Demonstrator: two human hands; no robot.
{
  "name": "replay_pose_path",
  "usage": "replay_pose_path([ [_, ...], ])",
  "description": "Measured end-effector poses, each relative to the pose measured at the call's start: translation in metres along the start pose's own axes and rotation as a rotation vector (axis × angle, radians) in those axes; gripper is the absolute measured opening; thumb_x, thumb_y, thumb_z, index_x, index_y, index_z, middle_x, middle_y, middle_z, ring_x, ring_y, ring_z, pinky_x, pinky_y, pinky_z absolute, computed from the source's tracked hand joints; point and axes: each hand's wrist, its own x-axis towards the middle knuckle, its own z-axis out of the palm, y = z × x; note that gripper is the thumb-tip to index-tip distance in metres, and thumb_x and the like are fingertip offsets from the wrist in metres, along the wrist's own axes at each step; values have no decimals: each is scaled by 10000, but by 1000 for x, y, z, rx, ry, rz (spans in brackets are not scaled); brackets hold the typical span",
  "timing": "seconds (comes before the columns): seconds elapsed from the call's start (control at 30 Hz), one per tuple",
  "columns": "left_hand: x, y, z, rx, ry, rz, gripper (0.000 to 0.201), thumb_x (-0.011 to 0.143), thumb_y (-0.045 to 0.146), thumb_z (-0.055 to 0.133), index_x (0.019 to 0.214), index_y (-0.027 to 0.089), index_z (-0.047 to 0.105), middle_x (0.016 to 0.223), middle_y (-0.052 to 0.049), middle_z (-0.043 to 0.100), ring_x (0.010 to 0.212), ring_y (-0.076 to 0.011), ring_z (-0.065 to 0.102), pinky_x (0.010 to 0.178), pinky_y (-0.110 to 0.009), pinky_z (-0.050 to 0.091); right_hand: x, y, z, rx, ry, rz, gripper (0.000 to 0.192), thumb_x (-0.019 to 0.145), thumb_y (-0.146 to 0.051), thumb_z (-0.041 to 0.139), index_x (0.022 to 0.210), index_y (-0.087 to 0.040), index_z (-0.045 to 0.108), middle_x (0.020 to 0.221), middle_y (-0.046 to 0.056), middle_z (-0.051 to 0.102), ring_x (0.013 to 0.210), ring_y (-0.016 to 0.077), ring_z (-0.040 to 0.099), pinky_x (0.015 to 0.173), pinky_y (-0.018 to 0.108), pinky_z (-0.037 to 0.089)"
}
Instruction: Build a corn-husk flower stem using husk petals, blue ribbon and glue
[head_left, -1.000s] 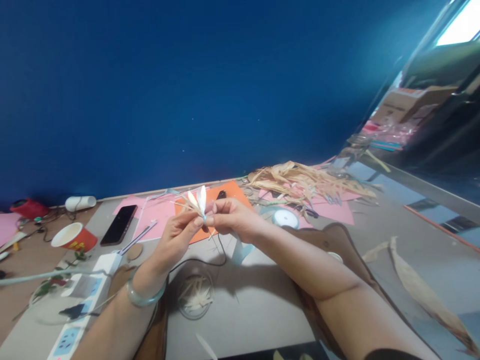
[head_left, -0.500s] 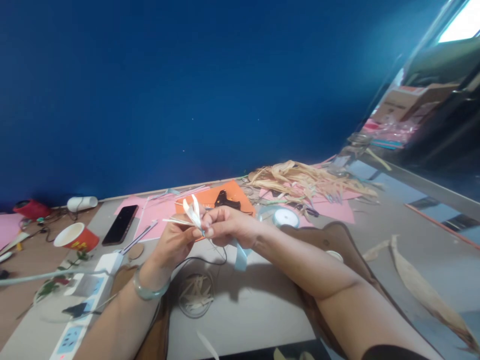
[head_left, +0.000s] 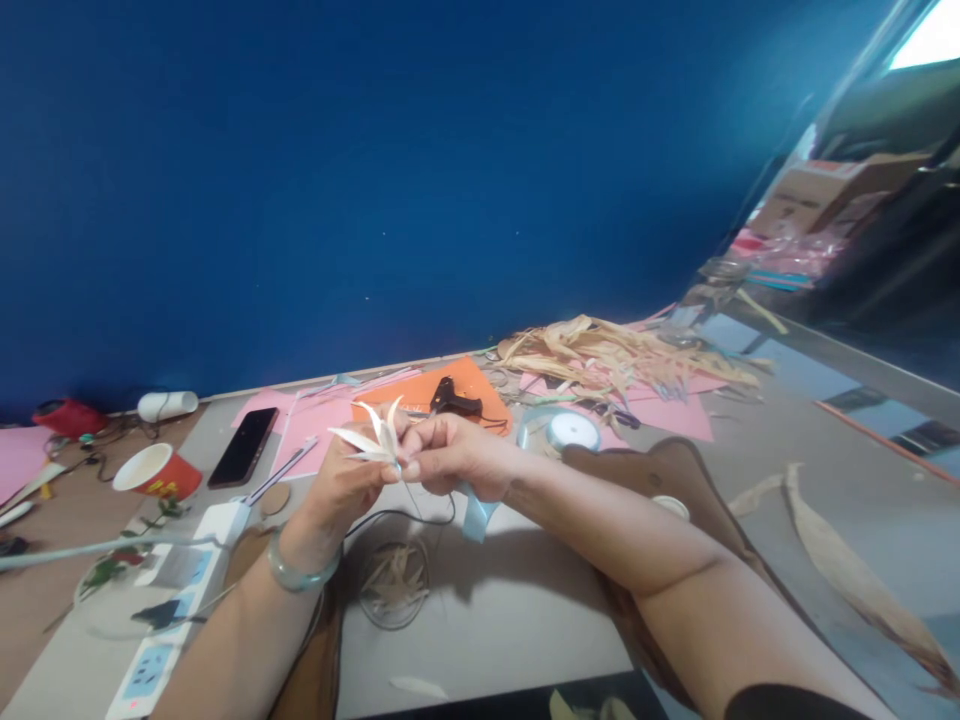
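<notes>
Husk flower (head_left: 373, 440) pinched by both hands' fingers above cluttered grey table (head_left: 495, 600), blue wall (head_left: 375, 170) behind.

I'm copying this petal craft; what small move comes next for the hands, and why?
Probably wind the pale blue ribbon once more around the base of the cream husk-petal flower: the left hand pinches that base, and the right hand holds the ribbon hanging loose below.
</notes>
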Motion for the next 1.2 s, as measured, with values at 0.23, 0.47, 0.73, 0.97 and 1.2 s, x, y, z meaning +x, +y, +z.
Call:
replay_pose_path([
  [0.23, 3, 9, 7, 37, 73, 52, 295, 614, 344, 871, 632, 157, 644, 667, -9, 596, 672, -143, 569, 648, -274, 478, -4, -1, 2, -211, 86, -271, 227, 735, -318, 815, 665, -157, 672, 615, -40, 546, 500, 39, 365, 451, 207, 258],
  [0.47, 4, 9, 6, 75, 209, 14, 285, 577, 297, 907, 663, 162, 672, 640, 6, 633, 632, -136, 583, 652, -273, 485, -5, 0, 6, -501, 330, -449, 141, 757, -276, 741, 707, -156, 688, 695, 4, 629, 632, 89, 509, 568, 235, 392],
  [0.73, 5, -2, 13, 49, 332, 104, 228, 624, 298, 889, 715, 176, 718, 687, -10, 690, 687, -143, 635, 756, -296, 531, -2, 2, 0, -567, 352, -443, 159, 782, -306, 723, 764, -156, 677, 655, -9, 576, 569, 79, 426, 507, 228, 324],
  [0.97, 7, 9, 0, 45, 49, 61, 232, 631, 346, 864, 800, 214, 775, 697, -31, 671, 717, -180, 626, 746, -326, 542, -2, -7, -4, -265, 155, -219, 288, 760, -386, 774, 723, -163, 595, 592, -66, 443, 486, 40, 265, 434, 207, 185],
  [1.2, 7, 5, -8, 81, 50, 52, 231, 679, 397, 851, 612, 201, 748, 517, 9, 565, 534, -108, 515, 596, -261, 480, -1, -7, -3, -69, 24, -60, 344, 715, -366, 804, 714, -182, 513, 502, -118, 317, 426, 32, 162, 395, 213, 78],
])
